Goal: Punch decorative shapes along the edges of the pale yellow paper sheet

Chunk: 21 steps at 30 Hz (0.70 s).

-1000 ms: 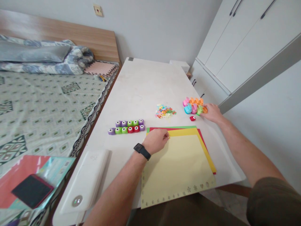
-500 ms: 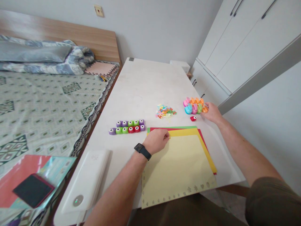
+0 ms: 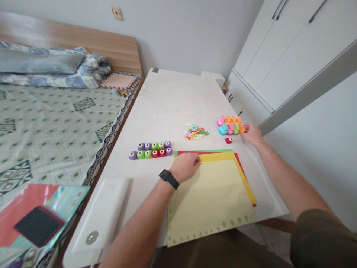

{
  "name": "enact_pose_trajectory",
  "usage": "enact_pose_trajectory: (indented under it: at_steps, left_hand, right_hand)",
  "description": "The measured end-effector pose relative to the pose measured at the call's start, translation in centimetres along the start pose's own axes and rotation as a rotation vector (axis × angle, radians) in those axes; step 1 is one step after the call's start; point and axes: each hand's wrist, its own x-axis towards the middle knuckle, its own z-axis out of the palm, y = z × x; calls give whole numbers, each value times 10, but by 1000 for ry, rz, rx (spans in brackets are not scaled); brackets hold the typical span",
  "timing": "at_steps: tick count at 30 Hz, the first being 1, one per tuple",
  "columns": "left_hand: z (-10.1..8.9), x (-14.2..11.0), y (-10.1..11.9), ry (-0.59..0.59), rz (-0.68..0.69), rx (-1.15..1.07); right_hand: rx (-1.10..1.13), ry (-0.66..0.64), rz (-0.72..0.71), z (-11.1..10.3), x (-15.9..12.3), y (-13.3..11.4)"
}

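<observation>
My left hand (image 3: 186,166), with a black watch on the wrist, rests curled on the top left corner of a pale yellow paper sheet (image 3: 212,201) that lies over yellow, red and green sheets. My right hand (image 3: 251,134) reaches to the right end of a cluster of large coloured paper punches (image 3: 231,125) and its fingers close on the orange one at the edge. A small red punch (image 3: 229,140) lies just in front of that cluster. Two rows of small purple, green and red punches (image 3: 152,149) sit left of the sheets.
A little heap of coloured punched shapes (image 3: 195,131) lies mid-table. A white power bank (image 3: 103,214) sits at the near left corner of the white table (image 3: 167,100). A bed (image 3: 50,123) runs along the left; white cabinets (image 3: 284,48) stand on the right.
My right hand has drawn slightly to the right along the large punches. The left hand has stayed on the paper corner.
</observation>
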Motion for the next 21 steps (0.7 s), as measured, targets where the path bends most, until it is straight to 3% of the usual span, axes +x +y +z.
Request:
enact_pose_trajectory:
  at_steps: [10, 14, 17, 21]
  left_hand:
    - [1, 0, 0, -3, -2, 9]
    - [0, 1, 0, -1, 1, 10]
    - [1, 1, -1, 2, 2, 3]
    - [1, 1, 0, -5, -1, -10]
  right_hand:
    - [29, 45, 50, 3, -5, -8]
    - [78, 231, 22, -1, -13, -11]
    - [145, 349, -56, -9, -27, -23]
    - [240, 297, -169, -22, -57, -55]
